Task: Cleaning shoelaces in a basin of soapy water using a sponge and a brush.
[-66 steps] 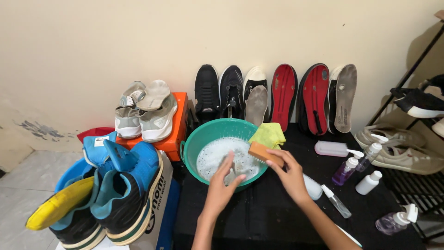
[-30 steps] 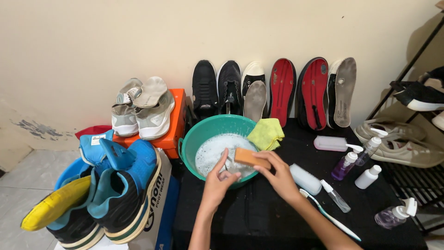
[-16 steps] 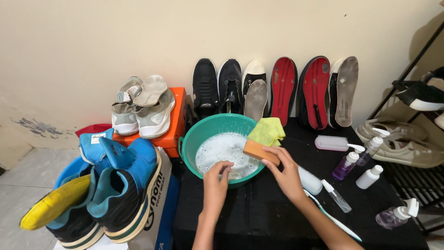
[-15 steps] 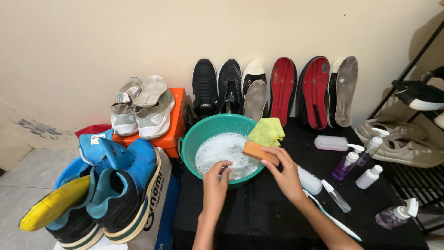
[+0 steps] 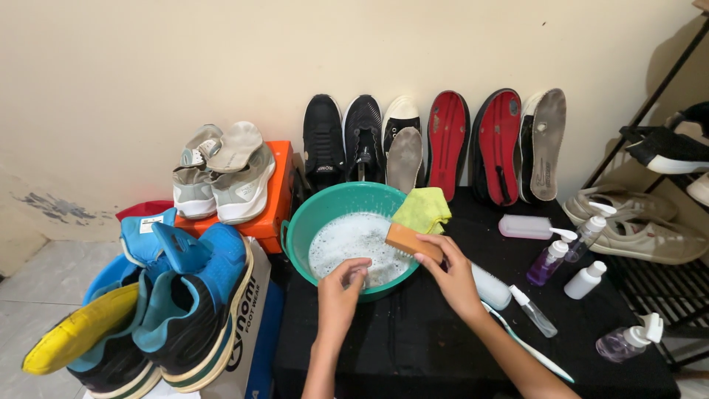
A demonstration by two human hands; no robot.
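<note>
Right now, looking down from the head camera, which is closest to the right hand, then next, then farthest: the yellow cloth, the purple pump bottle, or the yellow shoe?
1. Yellow cloth: draped on the green basin's far rim, just above the right hand, which holds a wooden brush.
2. Purple pump bottle: on the black table, off to the right.
3. Yellow shoe: far left, low beside the blue sneakers.

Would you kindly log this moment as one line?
right hand: holds brush | left hand: at basin rim | foamy water
</note>
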